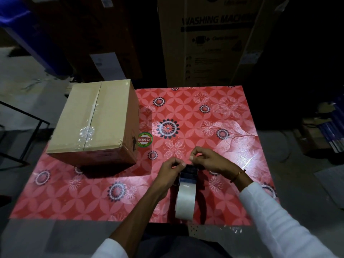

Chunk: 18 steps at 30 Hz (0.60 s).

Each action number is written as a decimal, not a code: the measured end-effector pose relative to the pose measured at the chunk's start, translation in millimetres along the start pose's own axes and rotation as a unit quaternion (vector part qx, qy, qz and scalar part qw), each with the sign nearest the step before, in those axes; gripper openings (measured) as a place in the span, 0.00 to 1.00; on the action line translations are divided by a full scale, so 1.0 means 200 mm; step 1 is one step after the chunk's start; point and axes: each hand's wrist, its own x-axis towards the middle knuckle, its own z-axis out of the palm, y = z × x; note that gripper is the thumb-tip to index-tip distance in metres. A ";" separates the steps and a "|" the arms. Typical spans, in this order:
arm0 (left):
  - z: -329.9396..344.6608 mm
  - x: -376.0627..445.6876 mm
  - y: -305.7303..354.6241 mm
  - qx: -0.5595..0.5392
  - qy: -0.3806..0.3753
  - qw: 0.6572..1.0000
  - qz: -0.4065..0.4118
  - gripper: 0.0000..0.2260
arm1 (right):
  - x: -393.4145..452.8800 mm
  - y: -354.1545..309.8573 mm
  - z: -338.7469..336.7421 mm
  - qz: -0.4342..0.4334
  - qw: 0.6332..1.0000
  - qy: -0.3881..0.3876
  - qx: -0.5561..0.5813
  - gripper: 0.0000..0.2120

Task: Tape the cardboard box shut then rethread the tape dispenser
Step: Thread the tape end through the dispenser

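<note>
A brown cardboard box (96,121) sits at the table's left edge, flaps down, with clear tape wrinkled along its centre seam. The tape dispenser (187,190) stands on the table near the front edge, its clear tape roll facing me and its dark head pointing away. My left hand (170,170) and my right hand (208,160) meet over the dispenser's head. Both pinch the free end of the clear tape between fingertips. The dispenser's head is mostly hidden by my fingers.
The table (232,146) wears a red flowered cover with a round green sticker (145,139) beside the box. A large washing machine carton (208,40) stands behind the table. A black metal frame (24,127) is at left, and stacked items (327,131) lie at right.
</note>
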 end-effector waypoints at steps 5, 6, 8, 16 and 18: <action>-0.01 0.00 0.00 -0.002 0.004 1.000 -0.022 0.06 | -0.05 -0.05 -0.05 0.065 0.988 -0.028 0.136 0.20; -0.01 0.00 -0.01 -0.008 0.009 1.000 -0.028 0.06 | -0.06 -0.04 -0.06 0.073 0.980 -0.007 0.187 0.21; -0.02 0.00 -0.01 -0.018 0.020 0.999 -0.045 0.07 | -0.06 -0.02 -0.05 0.078 0.964 0.067 0.244 0.22; -0.04 -0.01 -0.06 -0.072 0.015 0.991 -0.109 0.07 | -0.12 0.15 0.21 0.061 0.967 0.154 0.195 0.11; -0.03 -0.02 -0.06 -0.077 0.013 0.990 -0.116 0.07 | -0.12 0.17 0.24 0.050 0.967 0.160 0.192 0.12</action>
